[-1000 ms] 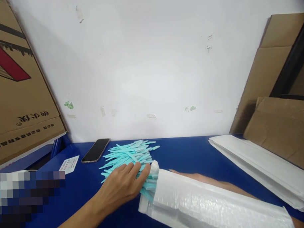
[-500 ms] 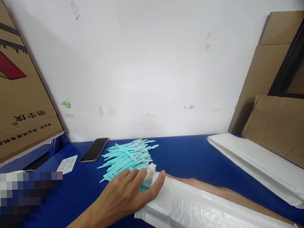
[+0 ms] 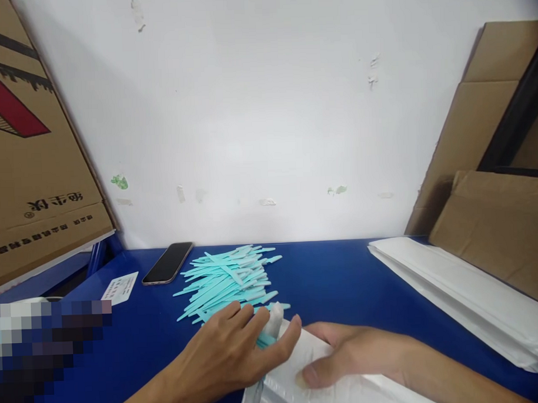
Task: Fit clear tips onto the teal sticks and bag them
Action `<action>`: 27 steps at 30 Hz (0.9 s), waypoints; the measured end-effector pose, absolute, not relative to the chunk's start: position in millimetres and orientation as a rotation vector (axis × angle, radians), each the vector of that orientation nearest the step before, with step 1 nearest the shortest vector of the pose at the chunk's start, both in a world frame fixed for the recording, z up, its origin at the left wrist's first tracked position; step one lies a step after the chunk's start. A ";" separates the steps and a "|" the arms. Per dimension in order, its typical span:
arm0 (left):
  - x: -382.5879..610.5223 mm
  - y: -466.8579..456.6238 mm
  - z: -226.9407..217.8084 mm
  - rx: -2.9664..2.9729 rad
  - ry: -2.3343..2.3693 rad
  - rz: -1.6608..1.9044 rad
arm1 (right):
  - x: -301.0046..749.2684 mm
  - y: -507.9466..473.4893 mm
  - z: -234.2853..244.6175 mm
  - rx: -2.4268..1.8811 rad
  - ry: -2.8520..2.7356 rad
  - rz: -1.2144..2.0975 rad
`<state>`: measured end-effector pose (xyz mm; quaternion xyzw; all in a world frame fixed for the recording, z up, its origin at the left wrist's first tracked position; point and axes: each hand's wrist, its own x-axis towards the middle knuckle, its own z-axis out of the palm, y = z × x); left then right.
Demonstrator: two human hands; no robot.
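Note:
My left hand (image 3: 230, 347) is closed round a bundle of teal swabs (image 3: 265, 339), whose whitish tips poke out between thumb and fingers. Close against it lies the end of a white plastic bag (image 3: 307, 353). My right hand (image 3: 345, 354) grips this bag, thumb on top and the other fingers mostly hidden beneath it. I cannot tell whether the bundle's lower part is inside the bag. Just beyond my left hand, a loose pile of teal swabs (image 3: 227, 279) with pale tips is spread on the blue table (image 3: 324, 276).
A phone (image 3: 169, 264) and a printed card (image 3: 121, 288) lie left of the pile. White bags (image 3: 458, 301) are stacked at the right, beside brown cardboard (image 3: 495, 229). A large carton (image 3: 51, 156) stands at the left. A white wall (image 3: 266, 119) rises behind the table.
My right hand has come from behind the bag to its top side, thumb now pressing on it. The bag sits lower, and my left hand with the bundle has shifted slightly right.

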<state>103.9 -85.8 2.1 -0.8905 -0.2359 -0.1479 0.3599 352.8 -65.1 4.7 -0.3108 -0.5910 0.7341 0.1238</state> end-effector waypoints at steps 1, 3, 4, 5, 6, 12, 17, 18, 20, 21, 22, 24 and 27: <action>105.0 -85.7 2.5 -2.287 -0.611 -0.401 | 350.9 -64.1 2.5 -0.916 -1.665 2.223; 106.2 -84.2 2.7 -2.244 -0.636 -0.455 | 347.6 -61.0 -2.3 -0.931 -1.565 2.323; 106.2 -83.0 2.7 -2.210 -0.666 -0.482 | 346.7 -59.5 -4.2 -0.937 -1.546 2.321; 105.7 -81.6 2.8 -2.176 -0.708 -0.503 | 346.1 -58.3 -5.4 -0.936 -1.537 2.317; 104.9 -80.4 3.2 -2.146 -0.767 -0.513 | 346.0 -57.6 -5.6 -0.924 -1.528 2.313; 101.2 -78.7 9.0 -1.973 -1.296 -0.416 | 346.8 -62.2 2.5 -0.846 -1.464 2.289; 99.9 -77.9 7.9 -2.018 -1.416 -0.286 | 344.9 -62.7 1.1 -0.901 -1.437 2.271; 99.0 -76.9 6.6 -2.048 -1.388 -0.309 | 344.5 -62.1 0.4 -0.895 -1.435 2.274; 97.0 -74.9 3.3 -2.126 -1.319 -0.416 | 344.0 -61.1 -0.7 -0.859 -1.432 2.289; 96.0 -74.4 1.6 -2.179 -1.296 -0.488 | 343.9 -60.8 -1.1 -0.835 -1.430 2.298; 95.3 -74.5 0.0 -2.245 -1.286 -0.559 | 344.0 -60.7 -1.4 -0.812 -1.427 2.307; 94.5 -76.7 -2.4 -2.400 -1.298 -0.673 | 344.4 -60.8 -1.8 -0.784 -1.423 2.315; 95.4 -82.9 -4.1 -2.601 -1.317 -0.742 | 344.8 -61.4 -1.8 -0.779 -1.421 2.317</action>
